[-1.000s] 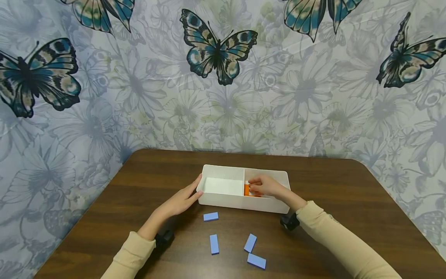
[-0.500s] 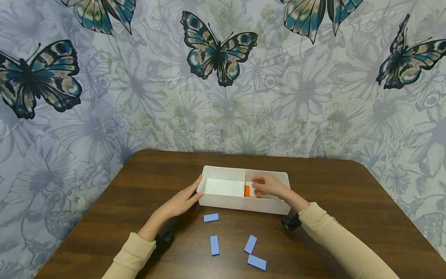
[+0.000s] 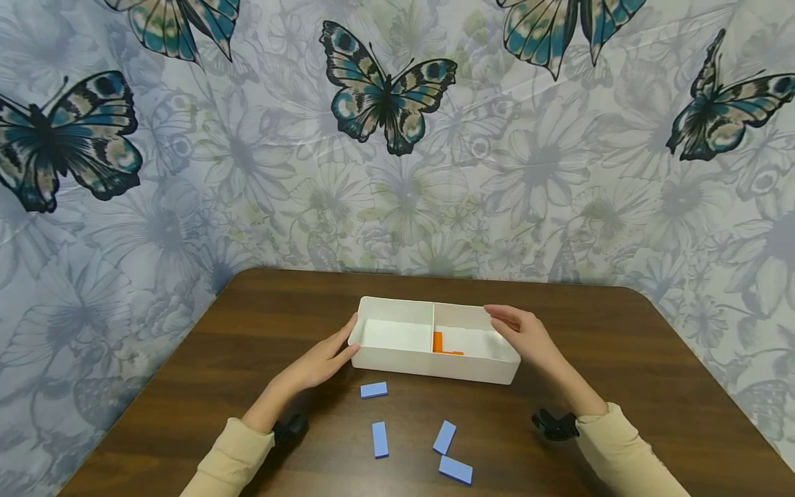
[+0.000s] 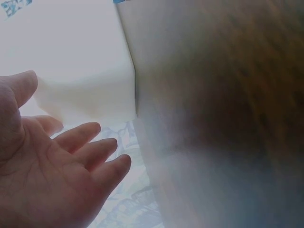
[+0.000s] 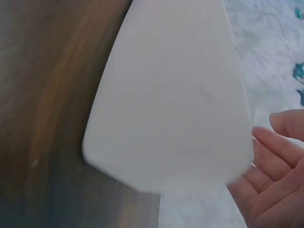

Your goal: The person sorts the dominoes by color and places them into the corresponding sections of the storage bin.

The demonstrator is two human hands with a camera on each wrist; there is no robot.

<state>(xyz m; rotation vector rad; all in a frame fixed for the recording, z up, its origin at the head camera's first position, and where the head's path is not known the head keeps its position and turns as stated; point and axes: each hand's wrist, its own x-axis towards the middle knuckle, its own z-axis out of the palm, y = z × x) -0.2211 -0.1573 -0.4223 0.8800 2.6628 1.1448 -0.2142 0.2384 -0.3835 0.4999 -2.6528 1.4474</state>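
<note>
A white two-compartment box (image 3: 428,364) stands on the wooden table, with a divider between its halves. Orange pieces (image 3: 437,342) lie in the right compartment against the divider. My left hand (image 3: 319,360) rests at the box's left end, thumb and fingers extended; the left wrist view shows its open palm (image 4: 61,166) beside the white wall (image 4: 85,76). At the right end is my right hand (image 3: 526,338), fingers loosely bent near the rim and holding nothing. In the right wrist view its fingers (image 5: 275,156) are close to the box's end; contact is hard to tell.
Several blue blocks lie in front of the box: one block (image 3: 374,390) close to it, another (image 3: 380,440) nearer me, and two blocks (image 3: 456,470) almost touching on the right. A butterfly-patterned cloth (image 3: 391,207) hangs behind the table (image 3: 577,331).
My right hand has left the right compartment and moved right to the box's end, uncovering the orange pieces. My left hand and the blue blocks stay in place.
</note>
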